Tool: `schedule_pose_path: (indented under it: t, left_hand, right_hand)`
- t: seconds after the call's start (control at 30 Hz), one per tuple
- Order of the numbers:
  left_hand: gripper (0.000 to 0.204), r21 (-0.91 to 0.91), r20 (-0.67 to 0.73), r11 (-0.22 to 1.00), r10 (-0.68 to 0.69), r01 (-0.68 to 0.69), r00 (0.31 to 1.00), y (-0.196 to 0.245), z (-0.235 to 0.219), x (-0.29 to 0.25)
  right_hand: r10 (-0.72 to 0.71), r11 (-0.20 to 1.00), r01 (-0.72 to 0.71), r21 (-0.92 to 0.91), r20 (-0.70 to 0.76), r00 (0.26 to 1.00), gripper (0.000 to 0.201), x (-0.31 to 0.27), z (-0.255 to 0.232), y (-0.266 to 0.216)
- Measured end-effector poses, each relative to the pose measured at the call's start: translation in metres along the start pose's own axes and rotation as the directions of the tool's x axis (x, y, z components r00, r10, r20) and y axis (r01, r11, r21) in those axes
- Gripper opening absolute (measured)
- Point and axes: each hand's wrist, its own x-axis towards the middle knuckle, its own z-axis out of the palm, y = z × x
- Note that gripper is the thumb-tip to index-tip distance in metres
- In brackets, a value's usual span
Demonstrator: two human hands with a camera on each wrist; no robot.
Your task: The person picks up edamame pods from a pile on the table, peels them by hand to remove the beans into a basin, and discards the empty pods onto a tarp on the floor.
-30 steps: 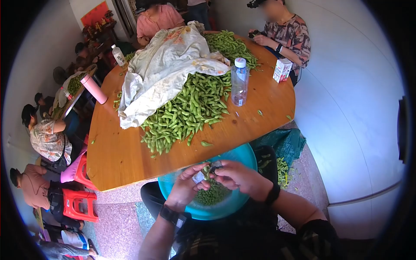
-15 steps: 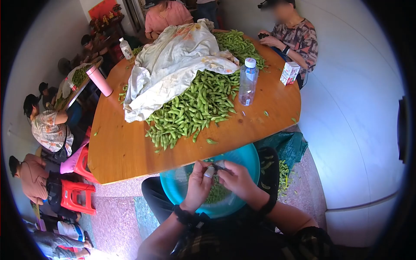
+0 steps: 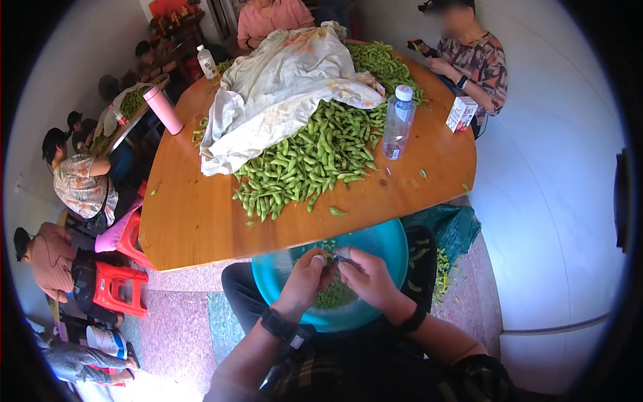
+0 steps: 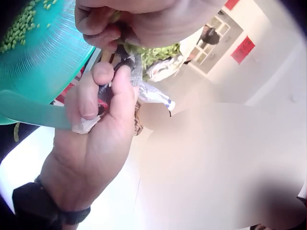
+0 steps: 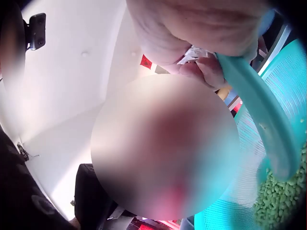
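My left hand (image 3: 307,276) pinches a green soybean pod (image 4: 134,49) between thumb and fingertips; most of the pod is hidden. White wrapping covers part of my left thumb. Right against it, my right hand (image 3: 367,277) grips a tool whose curved teal handle (image 5: 261,110) sticks out below the palm. A dark grey piece (image 4: 125,63) shows at the right fingertips, with white wrapping (image 4: 87,125) about it; I cannot tell its kind. Both hands are above a teal mesh basin (image 3: 264,275), where shelled green beans (image 3: 335,297) lie in a heap.
A wooden table (image 3: 181,221) ahead bears a pile of soybean pods (image 3: 301,154) under a white cloth (image 3: 274,87), a clear bottle (image 3: 398,124), a small carton (image 3: 462,114) and a pink flask (image 3: 163,110). People sit around; red stools (image 3: 119,288) stand left. A green sack (image 3: 455,228) lies right.
My hands have drawn together from a looser hold in which the pod showed between them. The head view has shifted, so the table appears farther right and higher.
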Motion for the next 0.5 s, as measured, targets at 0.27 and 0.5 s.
schedule_pose_path:
  t: [0.27, 0.5]
  left_hand:
    - [0.016, 0.144, 0.052, 0.987, -0.086, 0.078, 0.995, -0.009, -0.002, 0.012]
    - [0.020, 0.672, 0.546, 0.246, 0.474, -0.699, 0.691, -0.036, -0.039, 0.021]
  right_hand:
    - [0.025, 1.000, -0.025, 0.009, -0.028, 0.999, 0.009, -0.008, -0.007, 0.008]
    - [-0.008, 0.983, -0.037, -0.177, -0.246, 0.969, 0.015, -0.023, -0.051, -0.001]
